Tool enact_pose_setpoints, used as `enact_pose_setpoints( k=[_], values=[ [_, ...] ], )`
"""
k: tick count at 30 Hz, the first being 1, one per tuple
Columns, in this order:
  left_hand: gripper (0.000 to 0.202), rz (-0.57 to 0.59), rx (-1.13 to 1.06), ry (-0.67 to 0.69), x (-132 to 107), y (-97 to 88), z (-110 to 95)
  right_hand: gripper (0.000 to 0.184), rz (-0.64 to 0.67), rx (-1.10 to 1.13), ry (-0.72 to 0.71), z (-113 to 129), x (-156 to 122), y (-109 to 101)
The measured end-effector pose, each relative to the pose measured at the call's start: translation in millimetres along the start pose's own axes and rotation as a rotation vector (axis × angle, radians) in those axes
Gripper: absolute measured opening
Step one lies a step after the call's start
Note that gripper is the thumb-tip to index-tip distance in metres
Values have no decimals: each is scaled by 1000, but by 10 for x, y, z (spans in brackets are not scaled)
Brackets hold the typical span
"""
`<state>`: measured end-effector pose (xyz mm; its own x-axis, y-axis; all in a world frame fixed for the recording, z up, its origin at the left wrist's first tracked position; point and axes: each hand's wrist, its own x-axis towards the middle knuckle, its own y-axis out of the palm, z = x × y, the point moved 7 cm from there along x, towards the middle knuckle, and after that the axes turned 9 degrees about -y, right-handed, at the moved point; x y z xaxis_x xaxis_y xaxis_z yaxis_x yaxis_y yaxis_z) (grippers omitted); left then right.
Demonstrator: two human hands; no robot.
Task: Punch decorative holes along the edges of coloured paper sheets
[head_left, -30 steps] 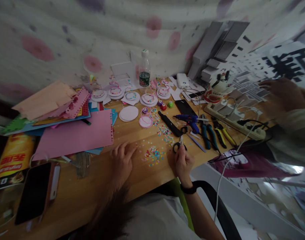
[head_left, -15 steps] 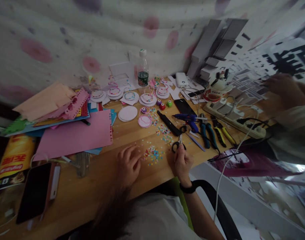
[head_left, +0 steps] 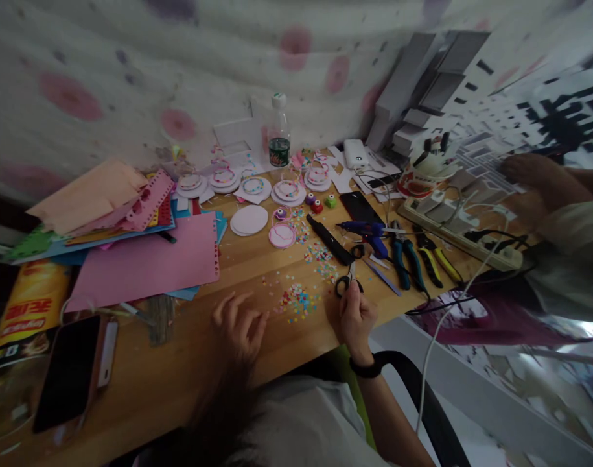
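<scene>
My left hand (head_left: pixel 238 327) rests on the wooden table with its fingers spread and nothing in it. Just right of it lies a scatter of coloured paper confetti (head_left: pixel 299 301). My right hand (head_left: pixel 358 318) is closed on the black handle of a pair of scissors (head_left: pixel 343 284), whose blades point away from me. Beyond the confetti are a round white card with pink cord (head_left: pixel 282 235) and plain white paper discs (head_left: pixel 249 220). Several small craft punches, one of them green (head_left: pixel 330 201), stand behind. Farther back sit layered white discs with beaded trims (head_left: pixel 289 191).
Pink paper (head_left: pixel 150 263) and other coloured sheets pile up at left, near a phone (head_left: pixel 67 373). On the right are a blue glue gun (head_left: pixel 367 230), pliers (head_left: pixel 406 259), a power strip (head_left: pixel 471 237) and cables. A bottle (head_left: pixel 279 139) stands at the back. Another person's hand (head_left: pixel 529 172) is at far right.
My left hand has moved left, away from the confetti, and its fingers have spread. My right hand stays at the scissors. The other person's hand has shifted slightly left and down.
</scene>
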<state>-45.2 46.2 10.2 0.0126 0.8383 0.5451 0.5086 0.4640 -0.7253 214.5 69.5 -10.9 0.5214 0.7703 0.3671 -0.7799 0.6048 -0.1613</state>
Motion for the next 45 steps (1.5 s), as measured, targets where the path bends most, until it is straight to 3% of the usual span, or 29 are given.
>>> enact_pose_setpoints(
  k=[4, 7, 13, 19, 32, 38, 45],
  values=[
    [5, 97, 50, 24, 12, 143, -50, 70, -5, -4, 5, -1, -1, -7],
    [14, 174, 105, 30, -7, 225, -59, 70, -8, -12, -5, -1, -2, -13],
    [20, 283, 131, 34, -18, 265, -82, 70, -1, -17, -2, 7, 4, -10],
    [23, 266, 134, 65, 14, 251, -150, 71, 1, -24, 6, 19, 5, -4],
    [23, 279, 134, 29, -17, 258, -59, 72, -4, -20, 3, -11, 3, -12],
    [44, 307, 186, -99, 186, 337, 87, 72, 1, -15, -3, 9, 0, -8],
    [44, 454, 139, -42, 452, 522, 1, 73, 9, -27, 0, 15, 12, 3]
  ],
)
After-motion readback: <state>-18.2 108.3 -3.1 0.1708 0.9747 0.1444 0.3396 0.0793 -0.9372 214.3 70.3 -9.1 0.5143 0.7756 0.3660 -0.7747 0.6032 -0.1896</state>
